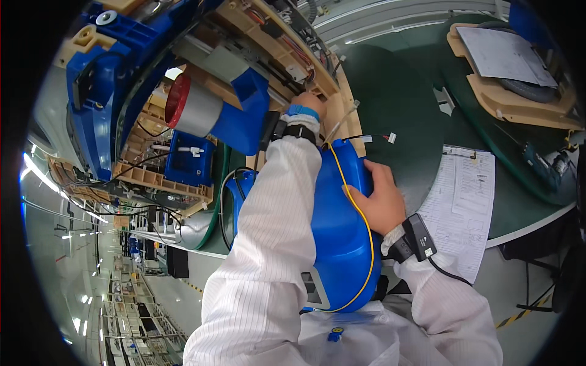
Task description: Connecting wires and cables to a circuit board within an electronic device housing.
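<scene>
My left hand [308, 105] reaches into the tan and grey machine frame [345, 91], a blue band round its wrist. Its fingers are mostly hidden among the inside parts, so what they touch does not show. A large blue plastic cover [342, 232] lies tilted against the front of the frame, partly under my left forearm. My right hand [383, 198] grips the cover's right edge, thumb over the top face. Across the cover hangs a thin yellow cable [366, 219]. A white connector [391, 138] on short wires sticks out to the right of the frame.
Left of my arm, a silver cylinder with a red rim [195, 105] joins a blue chute. Printed sheets on a clipboard [467, 189] lie right on the green table [390, 79]. Farther right are a tan panel [488, 104] and a power drill [546, 165].
</scene>
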Demonstrator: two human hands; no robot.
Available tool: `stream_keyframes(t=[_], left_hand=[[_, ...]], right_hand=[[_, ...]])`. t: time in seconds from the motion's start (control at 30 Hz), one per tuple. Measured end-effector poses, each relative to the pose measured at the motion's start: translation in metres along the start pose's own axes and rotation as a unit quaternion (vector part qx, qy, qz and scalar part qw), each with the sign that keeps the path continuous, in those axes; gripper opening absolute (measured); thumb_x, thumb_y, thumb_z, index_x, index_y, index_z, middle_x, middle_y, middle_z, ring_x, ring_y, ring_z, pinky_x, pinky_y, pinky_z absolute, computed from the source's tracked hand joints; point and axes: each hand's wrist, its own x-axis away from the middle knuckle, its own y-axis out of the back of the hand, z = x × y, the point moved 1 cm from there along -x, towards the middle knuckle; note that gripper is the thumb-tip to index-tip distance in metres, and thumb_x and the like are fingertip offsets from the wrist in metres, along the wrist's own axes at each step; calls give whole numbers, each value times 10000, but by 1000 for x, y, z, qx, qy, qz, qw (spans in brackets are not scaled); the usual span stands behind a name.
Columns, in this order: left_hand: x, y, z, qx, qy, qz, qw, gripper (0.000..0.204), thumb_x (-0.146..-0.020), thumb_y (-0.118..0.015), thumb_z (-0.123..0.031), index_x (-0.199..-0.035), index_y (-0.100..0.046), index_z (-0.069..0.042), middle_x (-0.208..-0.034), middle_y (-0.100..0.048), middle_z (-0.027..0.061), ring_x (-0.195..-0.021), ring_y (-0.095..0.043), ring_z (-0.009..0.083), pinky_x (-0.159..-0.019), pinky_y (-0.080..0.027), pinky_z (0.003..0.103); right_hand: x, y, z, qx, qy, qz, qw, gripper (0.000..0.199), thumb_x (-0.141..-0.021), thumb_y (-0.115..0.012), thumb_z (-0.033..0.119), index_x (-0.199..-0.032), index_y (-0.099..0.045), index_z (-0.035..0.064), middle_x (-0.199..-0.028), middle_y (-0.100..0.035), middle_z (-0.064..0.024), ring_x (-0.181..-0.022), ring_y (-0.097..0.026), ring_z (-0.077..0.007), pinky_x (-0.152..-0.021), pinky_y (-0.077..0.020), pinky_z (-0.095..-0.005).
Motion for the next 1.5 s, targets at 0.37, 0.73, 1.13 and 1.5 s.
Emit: stream_keyframes(t=[0.37, 0.73, 1.13, 1.5], left_hand=[[-8, -10, 41, 20, 20, -110, 993, 240, -818, -601, -158, -912, -715, 31, -1010, -677, 261, -971, -653, 410, -846, -539, 431], [-18, -31, 28, 55, 29, -97, 993, 249, -836, -575, -176, -902, -717, 18, -1006, -679, 259, -976, -646, 418, -851, -526, 454], [-5, -39, 54, 134, -16, -112, 984, 249, -912, -527, -177, -1057, -722, -121, -1132, -682, 130, -1050, -629, 319, -917, -504, 402], [-21, -43, 48, -38, -22, -42, 998, 286, -867, -526, -132, -1063, -731, -92, -1127, -684, 142, -1052, -640, 311, -891, -519, 403]], right_hand=[[0, -1, 5, 6, -34, 19, 999, 682, -820, -680, 408, -1341, -460, 26, -1303, -509, -172, -1067, -626, -357, -905, -517, -424], [0, 3, 1, -6, -29, 1, 1000, 652, -818, -716, 358, -1315, -480, 10, -1254, -527, -198, -1097, -597, -362, -927, -489, -405], [2, -5, 9, -1, -13, 15, 1000, 685, -819, -678, 400, -1345, -454, 24, -1317, -500, -182, -1112, -600, -365, -930, -497, -423], [4, -9, 8, -4, -23, 14, 1000, 693, -818, -678, 398, -1349, -440, 21, -1319, -490, -190, -1104, -602, -374, -929, -499, -424]])
